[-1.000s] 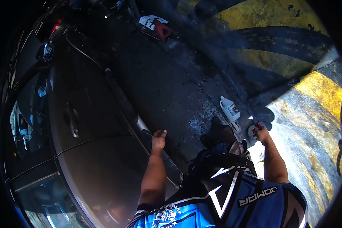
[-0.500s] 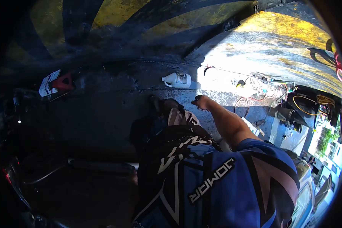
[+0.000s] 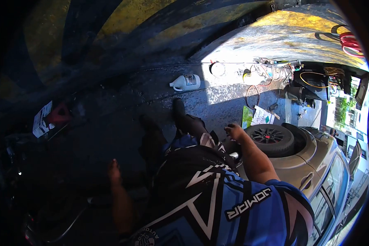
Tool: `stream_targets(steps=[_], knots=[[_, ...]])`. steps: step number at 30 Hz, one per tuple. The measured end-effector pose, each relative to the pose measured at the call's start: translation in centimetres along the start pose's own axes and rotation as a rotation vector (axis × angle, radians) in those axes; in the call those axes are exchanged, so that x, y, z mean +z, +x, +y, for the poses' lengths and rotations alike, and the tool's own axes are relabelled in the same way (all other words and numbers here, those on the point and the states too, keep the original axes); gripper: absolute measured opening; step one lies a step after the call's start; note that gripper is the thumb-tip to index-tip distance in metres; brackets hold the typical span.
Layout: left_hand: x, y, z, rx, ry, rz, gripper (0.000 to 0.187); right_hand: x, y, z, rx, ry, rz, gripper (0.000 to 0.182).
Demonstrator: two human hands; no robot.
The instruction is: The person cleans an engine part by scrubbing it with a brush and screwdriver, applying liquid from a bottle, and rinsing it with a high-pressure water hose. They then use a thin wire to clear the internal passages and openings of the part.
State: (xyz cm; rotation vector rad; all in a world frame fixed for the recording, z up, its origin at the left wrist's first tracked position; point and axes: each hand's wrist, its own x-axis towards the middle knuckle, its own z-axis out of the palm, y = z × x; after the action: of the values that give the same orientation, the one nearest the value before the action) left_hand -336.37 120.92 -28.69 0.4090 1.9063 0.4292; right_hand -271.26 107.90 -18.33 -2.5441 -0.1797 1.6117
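Note:
My right hand (image 3: 234, 132) hangs over my right leg, left of the car wheel (image 3: 270, 137), its fingers loosely bent and apart with nothing seen in them. On the left, my left hand (image 3: 114, 169) is low in deep shade; its finger shape is too dark to make out. Ahead of my feet, a white jug (image 3: 187, 82) lies on its side on the floor, out of reach of both hands. A green and white printed sheet or box (image 3: 261, 116) lies beyond my right hand.
Further left are a red triangular object (image 3: 60, 115) and a white paper (image 3: 42, 119). Hoses (image 3: 252, 95) and a round container (image 3: 217, 69) lie by the painted wall (image 3: 291, 39). A beige car (image 3: 311, 164) stands at the right.
The view has shifted, showing more of the car and its wheel. My right hand has drawn back from near the jug. My left arm has come into clearer view, and my legs have moved.

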Motion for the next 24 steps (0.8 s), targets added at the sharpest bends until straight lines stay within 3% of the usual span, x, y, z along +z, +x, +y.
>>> stream_targets(steps=[1, 4, 8, 10, 12, 13, 14, 15, 16, 17, 20, 24], knots=[[0.1, -0.1, 0.1, 0.012, 0.046, 0.076, 0.033, 0.6, -0.7, 0.5, 0.015, 0.046, 0.016, 0.061], [-1.4, 0.8, 0.0, -0.121, 0.181, -0.044, 0.037, 1.9, -2.6, 1.9, 0.033, 0.156, 0.040, 0.063], [-2.9, 4.2, -0.5, -0.076, 0.340, -0.237, 0.033, 3.1, -4.5, 4.1, 0.043, 0.240, 0.076, 0.056], [-1.6, 5.1, 1.7, -0.035, 0.346, -0.229, 0.036, 3.3, -5.3, 6.7, 0.022, 0.253, 0.099, 0.052], [0.0, 5.0, 4.3, 0.174, 0.258, -0.248, 0.038, 3.9, -4.5, 9.2, -0.044, 0.287, 0.102, 0.049], [0.2, 6.8, 5.1, 0.085, 0.406, -0.236, 0.041, 4.1, -3.8, 10.8, -0.073, 0.315, 0.102, 0.048], [1.2, 8.1, 4.7, 0.132, 0.459, -0.093, 0.056, 3.9, -3.6, 11.4, -0.033, 0.358, 0.077, 0.052], [2.4, 5.1, 7.8, 0.082, 0.322, -0.117, 0.069, 3.6, -4.1, 10.8, -0.013, 0.304, 0.041, 0.052], [3.3, 4.8, 8.5, 0.119, 0.305, -0.099, 0.068, 3.0, -1.7, 13.7, -0.242, 0.018, 0.040, 0.052], [4.2, 3.5, 9.6, 0.138, 0.250, -0.108, 0.068, 2.9, -2.9, 11.1, 0.034, 0.330, 0.009, 0.051], [6.4, 2.3, 9.5, 0.244, 0.073, -0.113, 0.062, 0.7, -0.9, 9.1, 0.047, 0.382, -0.065, 0.036], [8.8, -0.2, 8.5, 0.181, 0.177, -0.064, 0.065, -3.2, 0.5, 4.2, -0.088, 0.473, -0.025, 0.045]])
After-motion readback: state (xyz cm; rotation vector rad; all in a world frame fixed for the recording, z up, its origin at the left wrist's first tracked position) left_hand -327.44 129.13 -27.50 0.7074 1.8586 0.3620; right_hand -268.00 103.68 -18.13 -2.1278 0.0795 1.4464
